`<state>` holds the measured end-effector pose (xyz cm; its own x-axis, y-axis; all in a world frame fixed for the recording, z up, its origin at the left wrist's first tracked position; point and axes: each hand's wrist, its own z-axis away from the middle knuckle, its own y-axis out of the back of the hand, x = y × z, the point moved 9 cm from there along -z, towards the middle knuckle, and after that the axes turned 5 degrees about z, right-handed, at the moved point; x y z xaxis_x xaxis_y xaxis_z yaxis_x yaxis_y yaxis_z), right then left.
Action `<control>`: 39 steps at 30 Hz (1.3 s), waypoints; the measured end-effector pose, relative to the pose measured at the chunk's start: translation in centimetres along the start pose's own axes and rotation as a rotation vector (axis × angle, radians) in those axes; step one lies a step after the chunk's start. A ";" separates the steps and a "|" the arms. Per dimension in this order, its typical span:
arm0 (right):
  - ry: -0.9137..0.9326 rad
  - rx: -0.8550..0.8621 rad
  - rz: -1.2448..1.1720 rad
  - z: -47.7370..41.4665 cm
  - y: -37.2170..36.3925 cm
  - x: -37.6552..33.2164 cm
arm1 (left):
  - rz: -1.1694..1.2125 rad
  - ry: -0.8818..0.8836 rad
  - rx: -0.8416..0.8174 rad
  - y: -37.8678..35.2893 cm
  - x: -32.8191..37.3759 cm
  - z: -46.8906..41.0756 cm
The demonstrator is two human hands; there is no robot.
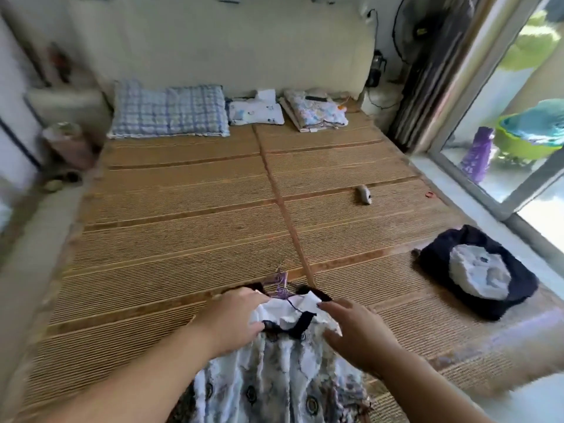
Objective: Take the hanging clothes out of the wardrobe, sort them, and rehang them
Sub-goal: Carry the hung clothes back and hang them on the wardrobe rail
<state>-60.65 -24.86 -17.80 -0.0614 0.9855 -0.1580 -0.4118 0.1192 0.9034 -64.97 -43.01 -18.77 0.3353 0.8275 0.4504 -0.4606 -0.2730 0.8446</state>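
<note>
Currently on the bed (183, 239): dress (274, 377), white and grey print with dark trim. It lies at the near edge, collar away from the person, skirt running back toward them and out of view.
Neck end: purple hanger (282, 285) sits in the neck of the dress. Its hook pokes out past the collar, toward the pillows (168, 111).
Left side: left hand (238, 319) is on that shoulder of the dress. Fingers are curled over the white cloth with the thumb tucked beneath, so it is gripping the fabric.
Right side: right hand (357, 334) is at the other shoulder, fingers fairly straight and spread. The picture is smeared here, so it is probably only resting on the cloth, not pinching it.
Key relation: the long axis of the dress runs straight out from the person. The hands flank the collar, and the hook lies just beyond and between them, slightly nearer the left.
Step, as judged: working the shoulders at the hanger. Whether on or off, I cannot tell.
Next move needs: both shoulders handled evenly across the hanger bar, or the dress twists.
Off to the right: folded pile (476, 273), dark cloth with a pale piece on top, well apart from the dress.
</note>
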 end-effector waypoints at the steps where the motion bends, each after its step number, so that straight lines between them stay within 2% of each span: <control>1: 0.042 -0.013 0.008 -1.3 0.3 1.0 | 0.023 0.035 0.026 -0.3 0.0 -1.0; 6: 0.156 -0.068 0.054 -6.9 0.1 4.7 | 0.012 0.109 0.119 -0.2 0.6 -5.6; 14: 0.180 -0.172 0.025 -16.6 -6.7 7.1 | 0.006 0.184 -0.006 -7.2 -3.3 -12.5; 19: 0.102 -0.203 -0.006 -23.0 -14.3 8.8 | -0.014 0.195 -0.097 -14.0 -7.4 -17.1; 28: -0.117 -0.277 0.002 -31.4 -25.6 10.7 | -0.101 0.368 -0.192 -22.9 -17.2 -23.0; 33: -0.101 -0.251 0.086 -34.2 -27.4 11.1 | -0.107 0.413 -0.230 -25.7 -19.6 -23.5; 39: -0.095 -0.347 -0.054 -35.4 -27.8 11.6 | -0.033 0.429 -0.199 -25.8 -19.0 -23.4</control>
<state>-82.12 -21.05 -58.89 0.0474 0.9876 -0.1496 -0.6972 0.1399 0.7031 -78.66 -40.24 -55.87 0.0021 0.9735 0.2285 -0.6183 -0.1783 0.7655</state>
